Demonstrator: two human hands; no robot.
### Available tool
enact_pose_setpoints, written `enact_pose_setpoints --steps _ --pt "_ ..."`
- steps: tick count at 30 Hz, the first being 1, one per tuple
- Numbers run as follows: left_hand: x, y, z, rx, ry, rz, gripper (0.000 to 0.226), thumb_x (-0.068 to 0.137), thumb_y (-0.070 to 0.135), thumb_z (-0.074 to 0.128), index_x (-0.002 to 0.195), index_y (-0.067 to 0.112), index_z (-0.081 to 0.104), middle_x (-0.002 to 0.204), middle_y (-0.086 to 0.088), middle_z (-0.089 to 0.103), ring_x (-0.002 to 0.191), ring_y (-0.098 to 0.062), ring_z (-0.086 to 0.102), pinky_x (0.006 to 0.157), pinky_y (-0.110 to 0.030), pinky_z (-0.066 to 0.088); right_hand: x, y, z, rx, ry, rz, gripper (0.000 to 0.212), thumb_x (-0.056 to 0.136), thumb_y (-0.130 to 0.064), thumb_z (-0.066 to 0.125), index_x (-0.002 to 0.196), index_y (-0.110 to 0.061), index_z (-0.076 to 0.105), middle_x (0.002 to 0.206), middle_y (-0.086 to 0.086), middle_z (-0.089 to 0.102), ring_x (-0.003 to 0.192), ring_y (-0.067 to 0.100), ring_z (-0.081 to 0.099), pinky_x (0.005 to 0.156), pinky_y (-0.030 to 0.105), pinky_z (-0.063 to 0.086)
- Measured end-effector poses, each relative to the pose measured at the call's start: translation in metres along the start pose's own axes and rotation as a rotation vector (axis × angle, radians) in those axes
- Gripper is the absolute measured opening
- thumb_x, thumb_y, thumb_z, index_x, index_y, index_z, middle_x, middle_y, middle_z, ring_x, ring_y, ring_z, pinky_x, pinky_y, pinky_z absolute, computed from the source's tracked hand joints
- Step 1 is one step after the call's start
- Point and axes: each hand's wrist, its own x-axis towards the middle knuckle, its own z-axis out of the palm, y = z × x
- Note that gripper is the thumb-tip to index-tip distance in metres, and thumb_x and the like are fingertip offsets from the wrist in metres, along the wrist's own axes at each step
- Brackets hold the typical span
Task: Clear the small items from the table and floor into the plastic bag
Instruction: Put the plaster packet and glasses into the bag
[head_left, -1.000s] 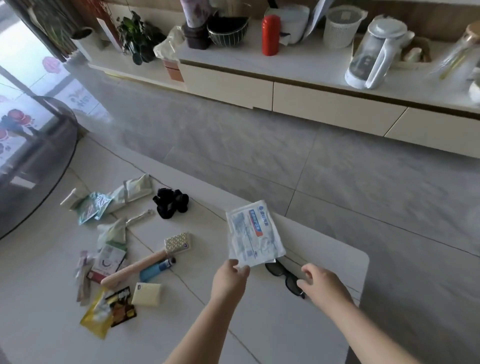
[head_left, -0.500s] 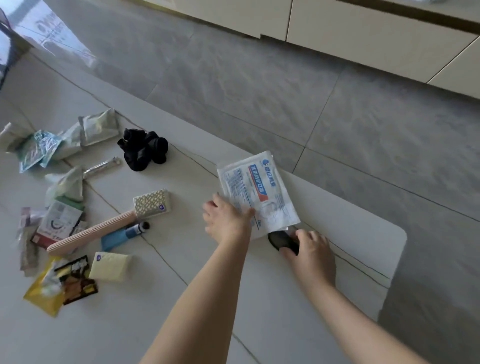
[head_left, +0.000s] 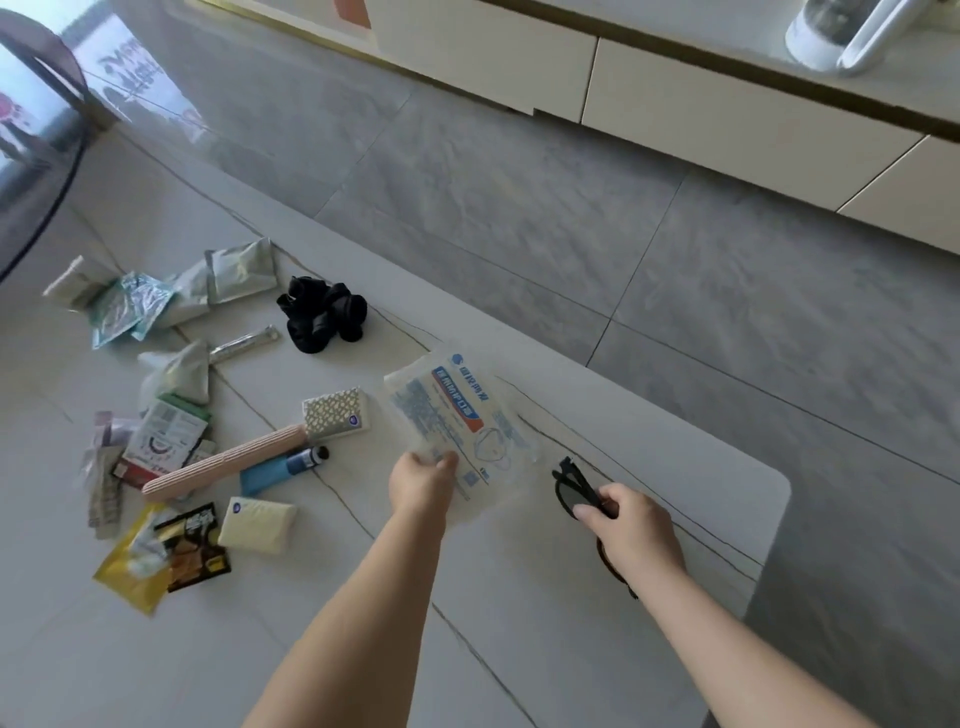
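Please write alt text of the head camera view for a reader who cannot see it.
The left hand holds a clear mask packet and the right hand dark sunglasses over a white table scattered with small items.

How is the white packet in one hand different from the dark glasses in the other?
The white packet is flat, pale and printed in blue and red; the dark glasses are black, thin-framed and folded. The left hand pinches the packet by its near edge; the right hand closes around the glasses. Both are over the table.

White table (head_left: 675, 441) (packets (head_left: 239, 267), black scrunchies (head_left: 322, 314))
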Motion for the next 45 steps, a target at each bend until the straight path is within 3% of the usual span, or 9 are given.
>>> enact_pose_setpoints --steps 9,16,21,26,31,35,38,42,45 --pt "-0.03 -0.049 -0.127 -0.141 0.092 -0.119 0.023 0.093 0.007 0.055 0.116 0.006 0.055 0.115 -0.017 0.063 0.103 -0.036 0.061 0.091 -0.049 0.051 -0.051 -0.074 0.032 0.101 -0.106 -0.109 0.022 0.088 -0.029 0.063 0.107 -0.017 0.063 0.091 -0.002 0.062 0.086 0.018 0.054 0.072 0.027 0.04" --pt "-0.069 -0.085 -0.23 -0.37 0.037 -0.165 0.015 0.09 -0.003 0.055 0.101 0.008 0.056 0.11 -0.018 0.064 0.1 -0.039 0.062 0.091 -0.056 0.05 -0.124 -0.141 0.072 0.208 -0.212 -0.17 0.01 0.091 -0.03 0.059 0.093 -0.019 0.058 0.065 -0.001 0.062 0.059 0.02 0.069 0.047 0.021 0.04" --pt "-0.107 -0.095 -0.309 -0.506 -0.015 -0.125 0.025 0.086 -0.012 0.055 0.107 0.002 0.056 0.106 -0.021 0.065 0.099 -0.04 0.063 0.09 -0.054 0.051 -0.193 -0.18 0.095 0.226 -0.314 -0.128 0.018 0.091 -0.017 0.056 0.106 -0.008 0.052 0.079 0.011 0.064 0.061 0.023 0.061 0.053 0.026 0.041" --pt "-0.158 -0.101 -0.387 -0.56 -0.005 -0.097 0.03 0.079 -0.018 0.058 0.099 0.003 0.054 0.089 -0.014 0.065 0.081 -0.033 0.063 0.069 -0.041 0.055 -0.278 -0.221 0.102 0.287 -0.387 -0.133 0.029 0.084 0.007 0.05 0.111 -0.004 0.051 0.085 0.014 0.062 0.058 0.022 0.052 0.05 0.026 0.04" --pt "-0.209 -0.123 -0.448 -0.629 0.002 -0.037 0.032 0.077 -0.025 0.051 0.099 -0.004 0.06 0.093 -0.021 0.067 0.092 -0.04 0.065 0.087 -0.056 0.051 -0.363 -0.248 0.104 0.304 -0.437 -0.245 0.032 0.082 0.004 0.057 0.106 -0.017 0.058 0.089 0.005 0.064 0.071 0.025 0.056 0.063 0.035 0.045" --pt "-0.256 -0.147 -0.487 -0.724 0.059 -0.014 0.031 0.08 -0.024 0.05 0.105 -0.007 0.057 0.102 -0.026 0.064 0.097 -0.042 0.063 0.085 -0.057 0.051 -0.423 -0.258 0.108 0.251 -0.466 -0.343 0.03 0.081 -0.006 0.065 0.109 -0.014 0.056 0.1 0.007 0.064 0.088 0.028 0.063 0.073 0.04 0.054" --pt "-0.289 -0.178 -0.511 -0.816 0.122 -0.02 0.035 0.083 -0.02 0.046 0.113 -0.005 0.056 0.109 -0.027 0.064 0.099 -0.043 0.063 0.085 -0.057 0.052 -0.468 -0.257 0.112 0.197 -0.482 -0.427 0.022 0.082 -0.012 0.064 0.102 -0.018 0.057 0.095 0.005 0.065 0.09 0.026 0.063 0.068 0.036 0.053" --pt "-0.333 -0.219 -0.539 -0.912 0.264 -0.037 0.029 0.087 -0.014 0.042 0.11 -0.003 0.056 0.107 -0.026 0.064 0.098 -0.045 0.063 0.087 -0.062 0.049 -0.53 -0.258 0.12 0.174 -0.58 -0.495 0.021 0.083 -0.007 0.055 0.102 -0.013 0.062 0.085 0.007 0.065 0.077 0.025 0.059 0.062 0.034 0.049" --pt "-0.365 -0.244 -0.564 -0.984 0.341 0.0 0.021 0.095 -0.005 0.041 0.11 -0.005 0.055 0.109 -0.027 0.063 0.103 -0.046 0.061 0.091 -0.063 0.047 -0.574 -0.264 0.133 0.139 -0.651 -0.557 0.02 0.085 -0.004 0.053 0.099 -0.011 0.064 0.076 0.005 0.063 0.066 0.021 0.054 0.048 0.023 0.04"
